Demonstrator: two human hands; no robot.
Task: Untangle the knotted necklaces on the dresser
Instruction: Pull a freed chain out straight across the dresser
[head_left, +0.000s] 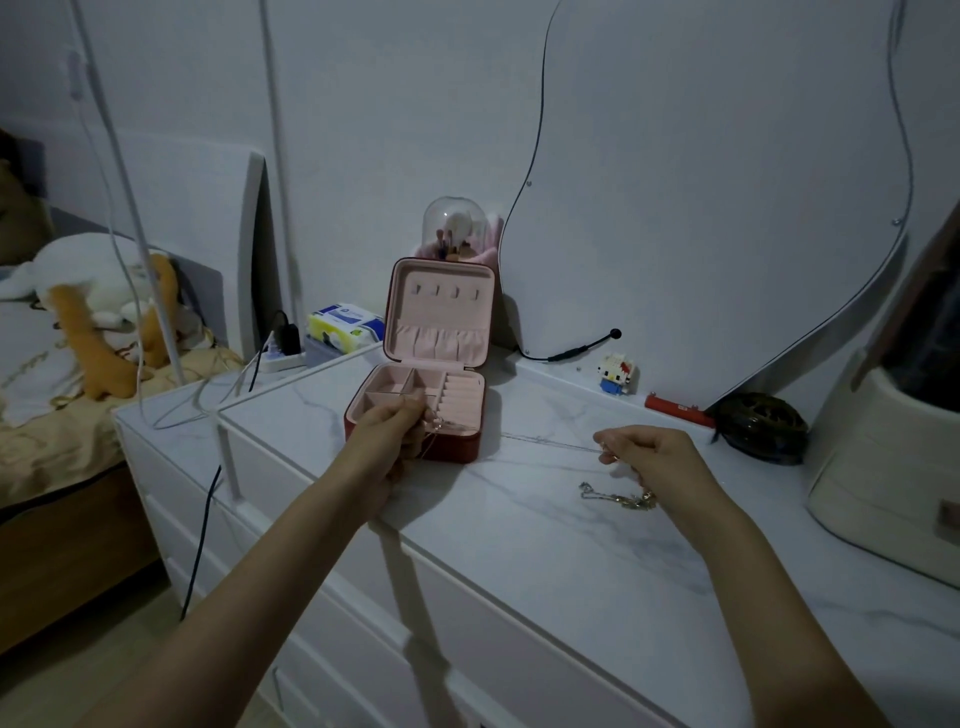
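The left hand (400, 423) is curled at the front edge of the open jewellery box (415, 410), pinching what looks like a fine chain (545, 441) between thumb and fingers; a short loop of it hangs just below the knuckles. The right hand (644, 457) is well apart to the right, its fingers also curled and pinching the same thin silver chain, which runs low over the marble-patterned desk (519, 545) between the two hands, nearly taut (the middle of the run is so thin that it fades out against the marble in places). Just under the right hand a second, chunkier gold-toned necklace (618, 500) lies in a small heap on the desk, touching or nearly touching the wrist; whether it is still caught up with the silver one I cannot tell.

Both pieces should be very light and wholly limp, so they will follow whatever pulls them. The silver chain looks delicate: a hard tug would likely tighten any knot or snap a link, so slack seems better than tension. The best hold is probably a fingertip pinch close on either side of a snarl, easing loops open rather than hauling on the ends. The heavier gold links should be easier to grip and less slippery, and could be lifted clear by one end once free
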